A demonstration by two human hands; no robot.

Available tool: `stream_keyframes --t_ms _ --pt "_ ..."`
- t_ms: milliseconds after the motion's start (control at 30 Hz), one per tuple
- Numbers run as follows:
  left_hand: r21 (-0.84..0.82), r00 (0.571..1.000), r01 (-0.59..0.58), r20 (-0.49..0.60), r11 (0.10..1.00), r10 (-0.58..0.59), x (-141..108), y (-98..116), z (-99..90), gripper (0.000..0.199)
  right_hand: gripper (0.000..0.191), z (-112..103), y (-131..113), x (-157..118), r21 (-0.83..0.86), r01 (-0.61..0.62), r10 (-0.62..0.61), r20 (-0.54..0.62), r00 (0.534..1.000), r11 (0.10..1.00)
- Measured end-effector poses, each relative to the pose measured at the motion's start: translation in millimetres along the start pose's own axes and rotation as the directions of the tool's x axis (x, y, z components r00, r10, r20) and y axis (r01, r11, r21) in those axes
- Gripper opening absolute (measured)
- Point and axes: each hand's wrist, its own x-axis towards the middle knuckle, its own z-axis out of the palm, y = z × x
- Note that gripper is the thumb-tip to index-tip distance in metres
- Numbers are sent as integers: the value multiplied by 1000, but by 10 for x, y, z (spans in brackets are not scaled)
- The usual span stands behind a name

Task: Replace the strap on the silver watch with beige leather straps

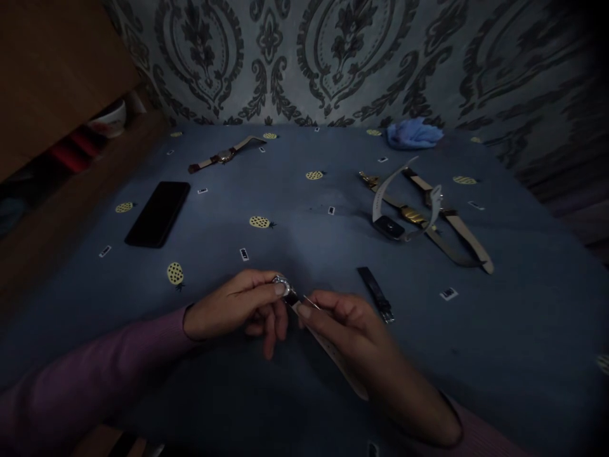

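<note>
Near the front middle of the table, my left hand (245,304) pinches the round silver case of a watch (281,284) between thumb and fingers. A pale strap (337,360) runs from the case down to the right. My right hand (349,333) grips this strap close to the case, and a thin shiny pin-like piece (311,303) sticks out between its fingers. To the right of my right hand lies a short dark strap piece with a buckle (375,293), untouched.
A black phone (158,214) lies at the left, with a watch (225,156) behind it. At the right are a white-strapped smartwatch (389,226), a gold watch (413,216) and a pale-strapped watch (464,233). A blue cloth (413,134) sits at the back.
</note>
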Motion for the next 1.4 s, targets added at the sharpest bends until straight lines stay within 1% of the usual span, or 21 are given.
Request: stream_keyframes --t_ms 100,267,500,667,933,1033,1167,1267,1400 --pt "-1 1000 -15 0 1000 15 -3 5 1 24 34 5 -28 -12 -20 -10 10 5 1000 1000" --pt "-5 1000 -13 7 1000 13 -1 16 2 20 32 10 -37 -10 11 -23 23 20 1000 1000" --pt "21 999 -37 22 999 36 -10 14 1 20 35 1 -39 -25 -9 -45 45 0 999 999" --pt "61 1000 -15 -7 998 15 -20 13 16 21 36 3 -49 -33 -14 -26 26 22 999 1000" --pt "76 1000 -18 -1 997 18 -27 13 18 22 34 -4 -25 -4 -35 -13 15 33 999 999" --pt "89 1000 -6 -11 996 7 -26 2 18 23 32 -11 -16 -2 -71 19 -16 43 999 997" --pt "91 1000 10 -9 996 -9 -25 -13 18 25 27 -27 -30 -25 -131 68 -56 91 994 989" --pt "92 1000 17 -2 996 -17 -35 -18 18 26 27 -40 -41 -42 -156 70 -52 118 992 985" --pt "139 1000 6 29 990 -10 -57 -11 3 27 25 -57 -25 -47 -196 41 -19 113 993 980"
